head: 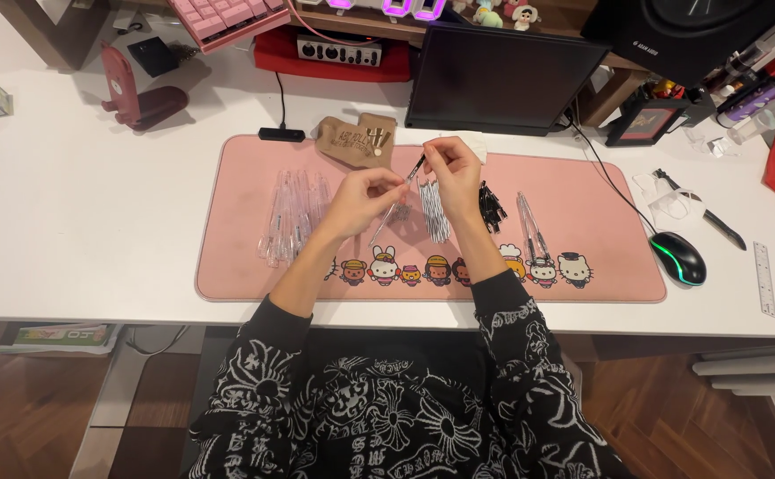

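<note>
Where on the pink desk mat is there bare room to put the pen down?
Bare mat lies left of the clear plastic pen barrels, and right of the small clear bunch toward the black mouse. It is crowded mid-mat, around both hands and the striped refills.

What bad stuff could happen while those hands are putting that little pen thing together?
The clear pen is held in the air between the left hand and right hand, so a slip might drop it onto the pink desk mat. The pile of small black parts lies right beside the right wrist and could get knocked and scattered. The clear pen tubes near the left arm could roll if bumped.
</note>
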